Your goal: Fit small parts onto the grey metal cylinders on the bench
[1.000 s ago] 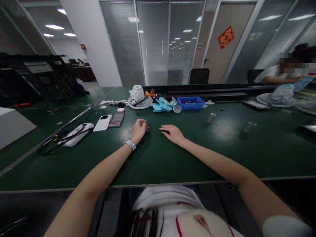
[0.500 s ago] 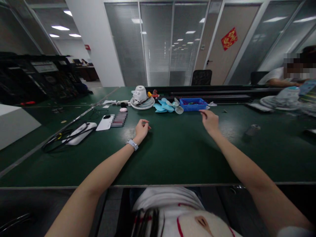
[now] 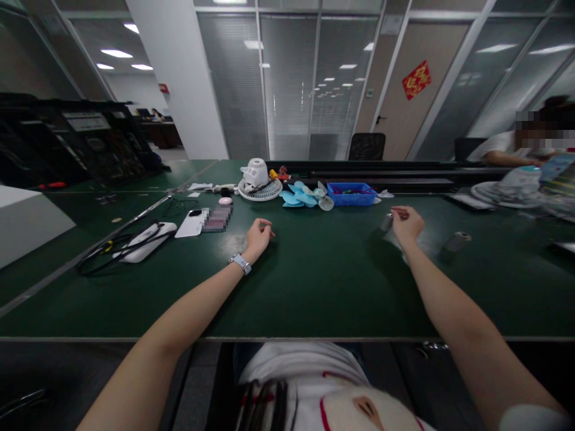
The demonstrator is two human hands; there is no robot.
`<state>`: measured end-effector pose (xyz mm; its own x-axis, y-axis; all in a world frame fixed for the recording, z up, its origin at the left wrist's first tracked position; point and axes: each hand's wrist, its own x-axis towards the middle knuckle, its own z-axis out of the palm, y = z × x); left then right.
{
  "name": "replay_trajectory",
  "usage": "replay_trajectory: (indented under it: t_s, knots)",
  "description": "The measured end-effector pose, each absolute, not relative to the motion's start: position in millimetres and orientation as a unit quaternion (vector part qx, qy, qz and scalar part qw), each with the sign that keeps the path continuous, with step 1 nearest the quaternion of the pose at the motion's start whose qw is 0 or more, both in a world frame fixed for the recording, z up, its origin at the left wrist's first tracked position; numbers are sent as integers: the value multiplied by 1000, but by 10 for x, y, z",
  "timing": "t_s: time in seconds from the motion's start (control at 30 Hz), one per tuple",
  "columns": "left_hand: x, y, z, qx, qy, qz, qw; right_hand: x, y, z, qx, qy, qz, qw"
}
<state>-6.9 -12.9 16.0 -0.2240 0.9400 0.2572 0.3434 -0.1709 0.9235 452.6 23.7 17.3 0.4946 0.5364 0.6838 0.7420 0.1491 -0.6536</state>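
Note:
My left hand [image 3: 259, 238] rests on the green tabletop, fingers loosely bent and apart, with nothing visible in them. A watch [image 3: 241, 262] is on that wrist. Farther right, my right hand [image 3: 408, 225] hovers above the table with thumb and fingertips pinched together. Whatever may be between those fingertips is too small or hidden to make out. Just left of the pinch stands a short grey metallic cylinder [image 3: 386, 222]; I cannot tell whether the fingers touch it. A second grey cylinder [image 3: 458, 240] lies to the right of my right hand.
A blue tray [image 3: 351, 202] with small parts stands at the back, beside light-blue fan blades [image 3: 300, 195] and a white fan body [image 3: 257, 173]. Phones [image 3: 191, 223] and a white device with black cable [image 3: 148, 242] lie left. Another person [image 3: 498, 146] sits at the far right.
My right hand has moved right and slightly toward me, away from the blue tray's front corner. The nearer grey cylinder now shows beside it. My left hand stays in place.

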Motion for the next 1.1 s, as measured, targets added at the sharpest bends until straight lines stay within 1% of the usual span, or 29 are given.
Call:
replay_trajectory:
  t_s: [0.1, 0.4, 1.0, 1.1]
  knots:
    - [-80, -109, 133, 555, 574, 530, 285, 4550, 295, 143, -630, -487, -85, 599]
    - [-98, -99, 123, 562, 577, 523, 279, 4500, 329, 170, -628, -458, -43, 627]
    - [-83, -124, 146, 566, 574, 523, 277, 4477, 246, 84, -633, -497, -48, 592]
    - [-82, -129, 147, 568, 573, 521, 279, 4448, 217, 49, -641, -527, -79, 553]
